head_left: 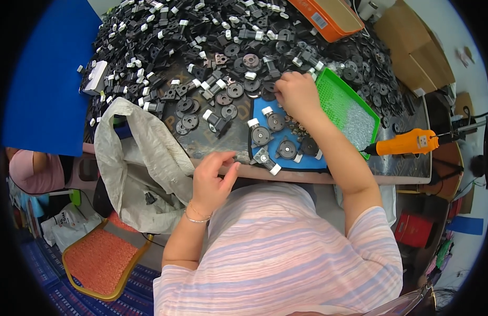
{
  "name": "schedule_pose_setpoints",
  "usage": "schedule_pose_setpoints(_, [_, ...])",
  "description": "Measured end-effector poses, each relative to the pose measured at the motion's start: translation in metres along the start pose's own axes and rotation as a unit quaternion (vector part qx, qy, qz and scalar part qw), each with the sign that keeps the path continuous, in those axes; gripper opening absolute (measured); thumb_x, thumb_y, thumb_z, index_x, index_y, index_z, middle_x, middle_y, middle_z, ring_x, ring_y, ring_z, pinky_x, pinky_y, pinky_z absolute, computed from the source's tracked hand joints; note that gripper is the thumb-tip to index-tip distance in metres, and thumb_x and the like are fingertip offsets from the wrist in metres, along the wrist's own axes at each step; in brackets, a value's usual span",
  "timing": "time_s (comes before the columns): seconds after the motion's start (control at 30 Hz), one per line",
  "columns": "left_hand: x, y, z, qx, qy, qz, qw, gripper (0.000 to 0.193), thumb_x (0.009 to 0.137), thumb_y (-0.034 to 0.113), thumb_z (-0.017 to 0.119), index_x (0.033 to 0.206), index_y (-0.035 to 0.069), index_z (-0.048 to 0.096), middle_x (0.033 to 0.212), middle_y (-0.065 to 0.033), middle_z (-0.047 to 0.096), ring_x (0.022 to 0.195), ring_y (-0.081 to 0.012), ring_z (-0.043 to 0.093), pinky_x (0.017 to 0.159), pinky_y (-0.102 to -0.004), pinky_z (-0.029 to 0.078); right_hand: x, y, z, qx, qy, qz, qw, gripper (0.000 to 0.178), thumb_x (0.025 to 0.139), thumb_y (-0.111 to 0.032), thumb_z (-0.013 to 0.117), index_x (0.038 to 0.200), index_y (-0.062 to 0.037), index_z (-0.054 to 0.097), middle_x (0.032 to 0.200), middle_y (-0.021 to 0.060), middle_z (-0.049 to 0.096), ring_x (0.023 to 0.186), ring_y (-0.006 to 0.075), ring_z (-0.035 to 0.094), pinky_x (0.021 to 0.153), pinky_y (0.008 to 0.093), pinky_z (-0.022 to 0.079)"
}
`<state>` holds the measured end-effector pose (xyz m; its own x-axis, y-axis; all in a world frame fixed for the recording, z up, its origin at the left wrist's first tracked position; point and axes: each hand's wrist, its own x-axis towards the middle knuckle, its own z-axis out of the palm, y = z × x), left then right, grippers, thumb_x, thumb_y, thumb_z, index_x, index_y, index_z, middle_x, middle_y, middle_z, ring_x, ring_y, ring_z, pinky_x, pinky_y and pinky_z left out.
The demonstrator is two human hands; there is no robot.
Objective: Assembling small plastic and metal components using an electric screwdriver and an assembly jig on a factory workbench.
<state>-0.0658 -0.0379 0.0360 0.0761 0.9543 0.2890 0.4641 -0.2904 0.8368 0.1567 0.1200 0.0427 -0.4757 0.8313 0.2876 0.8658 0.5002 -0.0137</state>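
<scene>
My left hand (215,176) hovers at the table's front edge, thumb and fingers apart, with nothing in it. Across the blue mat (298,142), my right hand (298,96) reaches to its far side, fingers curled down beside a black disc (268,88). Its fingertips are partly hidden, so what they grip cannot be made out. Several round black parts lie on the mat, among them a black disc assembly (261,136) with a white tab and another round one (287,149). A small bracket with a white end (266,160) rests near the mat's front edge, and small metal pieces (295,128) lie under my right wrist.
A green tray (374,138) of small shiny pieces stands right of the mat, with an orange electric screwdriver (407,143) beside it. Black parts with white tabs (165,42) heap across the back. An orange box (328,18) sits behind; a pale sack (133,195) hangs at the left front.
</scene>
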Motion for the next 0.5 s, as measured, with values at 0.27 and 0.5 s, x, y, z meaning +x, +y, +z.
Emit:
schedule_pose_setpoints(0.27, [0.009, -0.006, 0.030, -0.304, -0.008, -0.182, 0.935, 0.019, 0.085, 0.008, 0.064, 0.101, -0.002, 0.060, 0.083, -0.0028, 0.063, 0.072, -0.0099, 0.060, 0.065, -0.0223, 0.049, -0.064, -0.025, -0.047, 0.061, 0.183, -0.270, 0.943, 0.019, 0.066, -0.014, 0.063, 0.085, -0.0129, 0.068, 0.086, -0.0025, 0.061, 0.072, 0.0131, 0.055, 0.070, 0.0317, 0.040])
schedule_pose_setpoints(0.5, [0.024, -0.006, 0.033, -0.436, -0.067, -0.252, 0.861, 0.019, 0.087, 0.005, 0.061, 0.105, 0.000, 0.058, 0.086, -0.0015, 0.062, 0.075, -0.0072, 0.057, 0.064, -0.0195, 0.047, -0.078, -0.040, -0.048, 0.136, 0.139, -0.264, 0.945, 0.011, 0.064, -0.013, 0.062, 0.075, -0.0111, 0.063, 0.092, 0.0006, 0.062, 0.080, 0.0152, 0.058, 0.074, 0.0319, 0.044])
